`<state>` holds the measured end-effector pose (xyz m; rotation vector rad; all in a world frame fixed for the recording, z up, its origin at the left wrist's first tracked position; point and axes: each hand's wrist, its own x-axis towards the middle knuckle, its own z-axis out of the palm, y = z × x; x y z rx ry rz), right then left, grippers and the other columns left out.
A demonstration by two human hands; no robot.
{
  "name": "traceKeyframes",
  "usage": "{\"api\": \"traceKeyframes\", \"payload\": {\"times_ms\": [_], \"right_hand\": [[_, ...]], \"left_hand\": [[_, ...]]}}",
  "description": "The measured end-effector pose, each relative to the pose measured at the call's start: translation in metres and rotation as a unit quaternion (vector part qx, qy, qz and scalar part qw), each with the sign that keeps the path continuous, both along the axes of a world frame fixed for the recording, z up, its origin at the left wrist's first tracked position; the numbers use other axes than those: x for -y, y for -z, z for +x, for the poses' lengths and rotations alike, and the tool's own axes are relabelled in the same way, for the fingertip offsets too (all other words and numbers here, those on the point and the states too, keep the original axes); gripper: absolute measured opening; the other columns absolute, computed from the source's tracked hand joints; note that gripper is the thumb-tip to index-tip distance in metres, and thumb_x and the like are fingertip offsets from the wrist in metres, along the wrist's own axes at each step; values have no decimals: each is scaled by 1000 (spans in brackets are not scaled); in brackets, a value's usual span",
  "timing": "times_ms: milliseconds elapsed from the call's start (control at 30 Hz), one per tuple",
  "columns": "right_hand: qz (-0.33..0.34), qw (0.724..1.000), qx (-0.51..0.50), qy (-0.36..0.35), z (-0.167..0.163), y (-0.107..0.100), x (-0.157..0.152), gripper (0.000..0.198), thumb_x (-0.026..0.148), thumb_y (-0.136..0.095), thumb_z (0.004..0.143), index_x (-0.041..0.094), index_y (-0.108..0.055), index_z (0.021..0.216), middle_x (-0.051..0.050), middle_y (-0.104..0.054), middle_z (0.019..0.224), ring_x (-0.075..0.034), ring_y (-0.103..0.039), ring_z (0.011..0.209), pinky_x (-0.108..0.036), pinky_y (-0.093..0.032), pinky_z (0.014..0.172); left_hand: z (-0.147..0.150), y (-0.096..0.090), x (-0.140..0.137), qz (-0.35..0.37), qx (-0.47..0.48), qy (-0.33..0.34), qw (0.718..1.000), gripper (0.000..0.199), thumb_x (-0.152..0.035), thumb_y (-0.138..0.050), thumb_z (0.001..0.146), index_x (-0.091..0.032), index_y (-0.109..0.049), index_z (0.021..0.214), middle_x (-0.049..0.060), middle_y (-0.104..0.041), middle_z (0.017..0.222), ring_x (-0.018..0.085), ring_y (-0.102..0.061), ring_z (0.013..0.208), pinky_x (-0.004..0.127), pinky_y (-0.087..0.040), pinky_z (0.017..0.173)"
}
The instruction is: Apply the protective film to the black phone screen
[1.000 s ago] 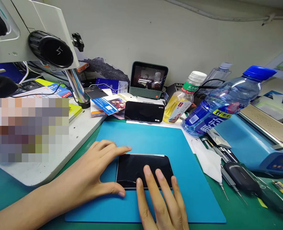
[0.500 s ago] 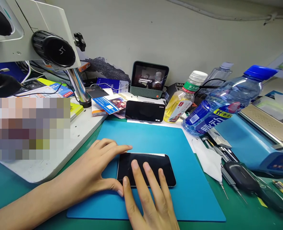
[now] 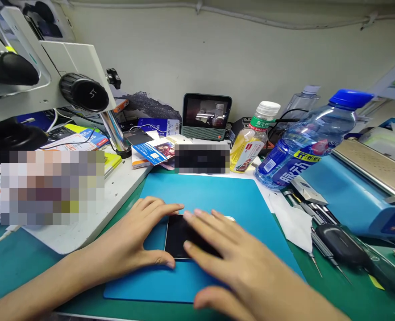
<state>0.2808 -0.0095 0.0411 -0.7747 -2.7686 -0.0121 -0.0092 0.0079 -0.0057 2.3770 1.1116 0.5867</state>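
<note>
Smartphone (image 3: pixel 175 240), dark face up, lying flat on the blue mat (image 3: pixel 140 290), its long side running left to right! Left hand (image 3: pixel 143 234) comes in low from the left, thumb and index spread wide in a C around the phone's left end, thumb at the near edge, index reaching past the far one, other fingers curled behind; whether it grips, I cannot tell. And the right hand (image 3: pixel 247 256), slightly blurred, palm down, slants in from the lower right: fingers open and extended over the screen, thumb out over the mat, fingertip pressure impossible to judge. Over to the bottles: yellow liquid in the white-capped drink bottle (image 3: pixel 249 140), a big blue-capped bottle (image 3: pixel 304 149) beside it, tilted in view, clear plastic, fill level unclear, and another clear bottle (image 3: pixel 299 101) behind.
</note>
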Motion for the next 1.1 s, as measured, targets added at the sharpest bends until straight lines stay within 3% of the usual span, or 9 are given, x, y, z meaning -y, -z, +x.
{"api": "traceKeyframes", "payload": {"times_ms": [100,233,333,467,600,733,833,1000,1100], "right_hand": [[-91,993,-38,58,24,-19,-31,45,50,-44,110,26,-71,138,-7,-61,156,-27,-60,141,-44,-51,116],[-221,971,-52,80,37,-20,-66,44,49,-42,111,26,-74,130,-6,-75,132,-23,-70,120,-38,-54,103],[-259,960,-28,102,35,-15,-78,41,54,-44,109,27,-73,121,-5,-74,121,-22,-71,102,-35,-54,86],[-295,950,-34,97,27,-5,-88,39,58,-49,107,26,-71,102,-1,-75,102,-19,-67,88,-31,-48,75],[-281,946,-73,141,15,10,-92,51,52,-37,111,23,-68,85,-3,-74,92,-19,-66,84,-32,-43,75],[-271,942,-95,174,9,15,-90,48,48,-35,112,23,-65,84,-3,-74,92,-19,-65,85,-33,-41,77],[-282,941,-92,160,13,13,-86,43,46,-40,111,23,-66,86,-2,-74,94,-19,-65,86,-32,-43,77],[-314,935,-100,133,26,7,-82,36,42,-42,111,24,-72,100,-4,-75,106,-21,-68,97,-33,-48,86],[-365,922,-85,97,34,-1,-83,34,39,-43,111,25,-74,111,-5,-75,114,-22,-68,105,-35,-49,92]], "left_hand": [[1,-8,4,-9,-20,3,1000,88,-49,-83,90,-39,-33,161,7,-57,143,31,-53,131,50,-50,112],[3,-17,8,28,-26,8,999,81,-39,-82,91,-34,-37,158,9,-57,144,31,-56,131,51,-50,113],[4,-21,9,54,-47,45,996,66,-32,-81,93,-36,-49,150,9,-54,151,31,-56,134,50,-53,111],[3,-25,9,140,-72,116,981,57,-22,-80,94,-44,-62,143,7,-37,170,34,-49,146,50,-54,112],[-1,-22,11,225,-47,167,959,29,-27,-74,100,-28,-73,129,8,-68,146,26,-66,126,41,-55,109],[-6,-14,11,234,-15,150,960,33,-42,-67,105,-26,-70,133,8,-80,117,24,-74,101,40,-59,92],[-6,-11,11,255,-4,133,958,28,-35,-67,104,-23,-70,129,4,-79,92,21,-72,80,38,-57,76],[-4,-13,15,296,-4,128,946,11,-22,-61,100,-21,-72,103,2,-69,70,20,-63,59,37,-48,55],[-1,-15,16,289,-5,136,948,19,-24,-57,102,-20,-71,114,3,-69,69,20,-64,58,36,-47,51]]}}
